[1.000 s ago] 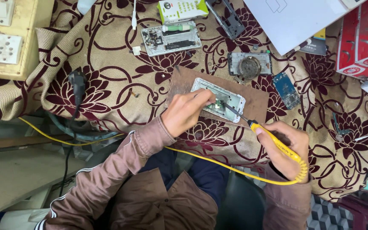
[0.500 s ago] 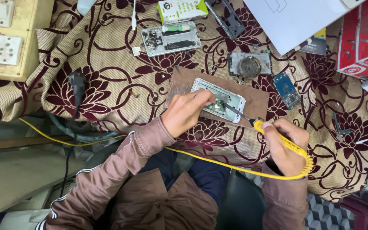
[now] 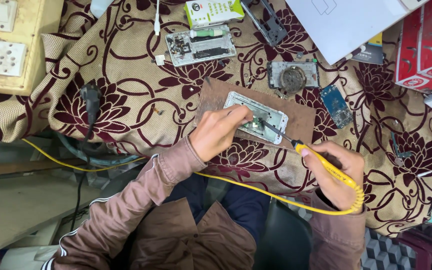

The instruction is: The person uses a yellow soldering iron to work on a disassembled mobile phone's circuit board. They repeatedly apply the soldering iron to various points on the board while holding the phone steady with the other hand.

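Observation:
An opened phone frame (image 3: 268,116) lies on a brown board (image 3: 303,121) on the flower-patterned cloth. My left hand (image 3: 218,132) presses down on the frame's near edge, fingertips pinched over a small part. My right hand (image 3: 337,172) holds a yellow soldering iron (image 3: 326,165), its dark metal tip touching the inside of the frame close to the left fingertips. The iron's yellow cord (image 3: 256,190) loops back across my lap.
Another dismantled phone (image 3: 200,46), a frame with a round part (image 3: 292,76), a blue circuit board (image 3: 335,105), a green box (image 3: 212,11), a white sheet (image 3: 348,22) and red boxes (image 3: 428,42) lie beyond. A black plug (image 3: 91,95) and switch board (image 3: 3,47) sit left.
My right hand has shifted slightly, keeping the iron's tip on the frame. The left hand has stayed in place.

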